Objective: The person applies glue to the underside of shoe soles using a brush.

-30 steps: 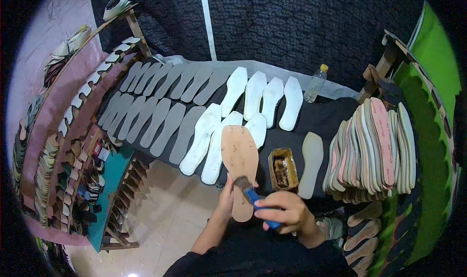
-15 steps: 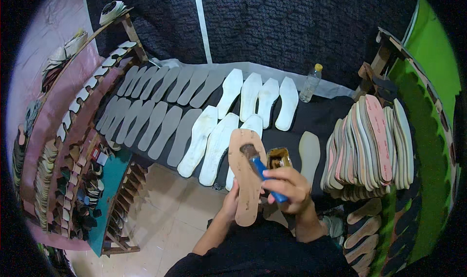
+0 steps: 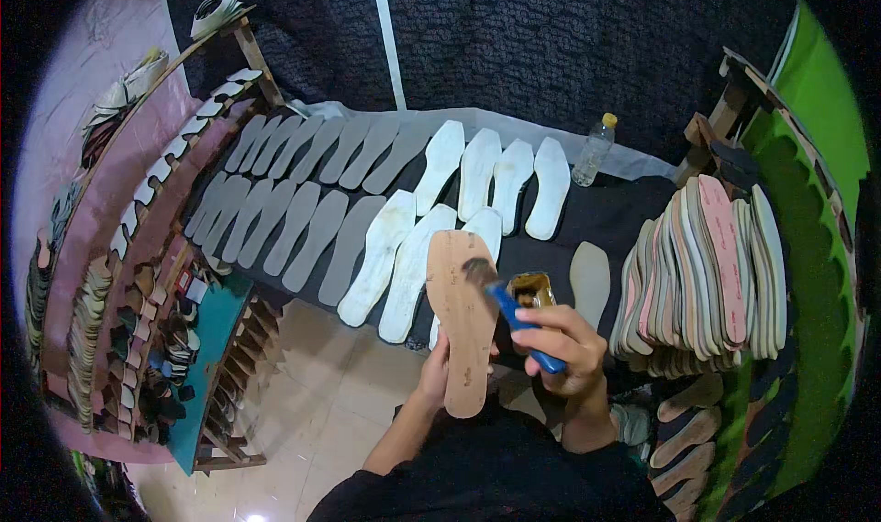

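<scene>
A tan shoe insole [image 3: 466, 338] with small dark marks is held upright in front of me. My left hand [image 3: 437, 368] grips it from behind at its left edge, with most of the fingers hidden. My right hand [image 3: 571, 346] is closed around the blue handle of a paintbrush [image 3: 500, 297]. The dark, somewhat blurred bristles lie over the wide upper part of the insole, near its right edge. Just beyond my right hand stands an open container [image 3: 530, 288] with brown, sticky-looking stuff inside.
Grey insoles [image 3: 317, 238] lie in two rows across the dark-covered table, with white insoles [image 3: 376, 256] beside them. A single beige insole [image 3: 589, 283] lies near a thick stack of insoles [image 3: 702, 274]. A yellow-capped bottle [image 3: 595, 153] stands behind. Curved racks [image 3: 151, 219] flank both sides.
The brush has shifted right across the insole, toward its right edge, and my right hand has moved right with it. The left hand still grips the insole. The whole view has shifted slightly.
</scene>
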Motion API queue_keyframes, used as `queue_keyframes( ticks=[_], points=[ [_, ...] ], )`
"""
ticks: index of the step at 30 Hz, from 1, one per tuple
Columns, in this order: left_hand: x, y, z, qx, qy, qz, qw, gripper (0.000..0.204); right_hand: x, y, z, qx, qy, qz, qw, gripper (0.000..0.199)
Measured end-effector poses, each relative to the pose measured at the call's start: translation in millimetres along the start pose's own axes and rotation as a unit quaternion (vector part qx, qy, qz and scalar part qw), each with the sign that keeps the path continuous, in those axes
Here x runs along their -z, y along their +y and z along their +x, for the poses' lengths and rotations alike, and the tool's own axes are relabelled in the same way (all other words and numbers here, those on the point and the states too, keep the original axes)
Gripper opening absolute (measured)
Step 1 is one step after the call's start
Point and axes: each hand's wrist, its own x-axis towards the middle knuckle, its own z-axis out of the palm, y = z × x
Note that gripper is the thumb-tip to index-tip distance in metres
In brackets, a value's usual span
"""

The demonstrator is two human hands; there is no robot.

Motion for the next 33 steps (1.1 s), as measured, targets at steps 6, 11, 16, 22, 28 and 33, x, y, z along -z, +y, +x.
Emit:
queue_keyframes(
  ticks=[6,11,16,22,28,33],
  points=[
    [-5,1,4,-0.089,0.175,0.048,0.979,0.070,-10,-2,-15,-0.005,-0.090,0.045,0.995,0.018],
    [6,11,3,-0.152,0.153,0.039,0.976,0.068,-12,-20,-24,0.033,-0.228,0.176,0.957,0.019],
    [14,14,5,-0.187,0.108,-0.022,0.976,0.067,-5,-23,-33,0.011,-0.267,0.217,0.939,0.021],
    [3,13,7,-0.208,0.100,-0.063,0.971,0.067,-18,-15,-26,-0.003,-0.146,0.145,0.979,0.031],
    [7,17,4,-0.220,0.140,-0.090,0.961,0.064,-16,-25,-24,0.045,-0.238,0.227,0.943,0.021],
    [4,19,3,-0.234,0.125,-0.094,0.959,0.058,-9,-22,-34,-0.034,-0.121,0.232,0.965,0.020]
  ],
)
